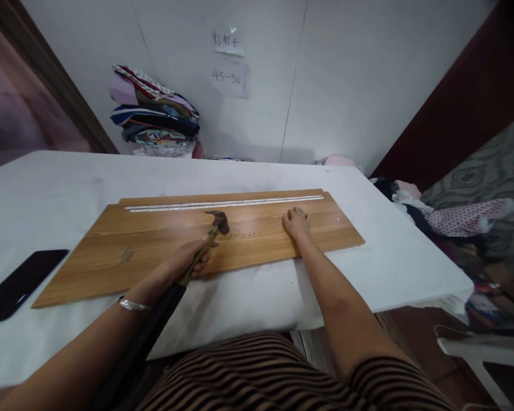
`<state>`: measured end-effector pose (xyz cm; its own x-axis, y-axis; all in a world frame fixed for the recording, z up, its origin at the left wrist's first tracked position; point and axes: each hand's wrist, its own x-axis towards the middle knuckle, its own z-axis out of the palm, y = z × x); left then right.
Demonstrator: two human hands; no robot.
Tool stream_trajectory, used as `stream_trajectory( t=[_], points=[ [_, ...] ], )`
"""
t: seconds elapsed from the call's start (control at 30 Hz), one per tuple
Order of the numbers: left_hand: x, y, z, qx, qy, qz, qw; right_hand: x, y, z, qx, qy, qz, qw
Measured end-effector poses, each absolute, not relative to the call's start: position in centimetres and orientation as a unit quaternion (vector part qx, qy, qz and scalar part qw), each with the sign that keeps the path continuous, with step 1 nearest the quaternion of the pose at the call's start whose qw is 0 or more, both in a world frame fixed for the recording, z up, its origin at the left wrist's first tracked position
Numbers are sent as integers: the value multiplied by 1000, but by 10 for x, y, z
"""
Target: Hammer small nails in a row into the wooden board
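Left hand (191,260) closed around the handle of a hammer (211,235), gripping low on the shaft; right hand (296,222) open, palm down, fingers flat on the wooden board (111,251).

Hammer's long axis runs diagonally, from the left hand by the board's near edge up and to the right; its dark head sits low over the board, touching or not cannot be told.

Just right of the head is a short row of small dark dots (245,234) in the wood; nails or holes, too small to tell. The row lies between hammer head and right hand, nearer the head; so the left hand carries the tool, the dots lie ahead and to its right, and the right hand rests just beyond them.

Board lies with its long side parallel to the near edge of the desk (47,188), about mid-desk; a white strip (223,202) runs along the board's far edge.

Black phone (19,282) by the desk's left edge, well apart from both hands; folded fabrics (154,114) piled against the wall past the far edge.
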<state>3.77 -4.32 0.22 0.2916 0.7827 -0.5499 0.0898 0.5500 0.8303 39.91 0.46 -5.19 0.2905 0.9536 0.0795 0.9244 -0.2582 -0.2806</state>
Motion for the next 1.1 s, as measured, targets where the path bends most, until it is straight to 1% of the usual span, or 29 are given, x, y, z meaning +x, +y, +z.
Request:
stream_trajectory(
  t=[0.47,0.77,0.9,1.1],
  points=[
    [41,-48,8,393,547,246,697,400,3,-55,-791,-594,41,143],
    [40,-49,21,409,534,249,697,401,4,-58,-796,-588,41,139],
    [39,-45,39,416,511,296,692,400,4,-56,-794,-590,49,137],
    [39,-33,75,430,503,383,644,401,4,-54,-797,-584,54,144]
  ],
)
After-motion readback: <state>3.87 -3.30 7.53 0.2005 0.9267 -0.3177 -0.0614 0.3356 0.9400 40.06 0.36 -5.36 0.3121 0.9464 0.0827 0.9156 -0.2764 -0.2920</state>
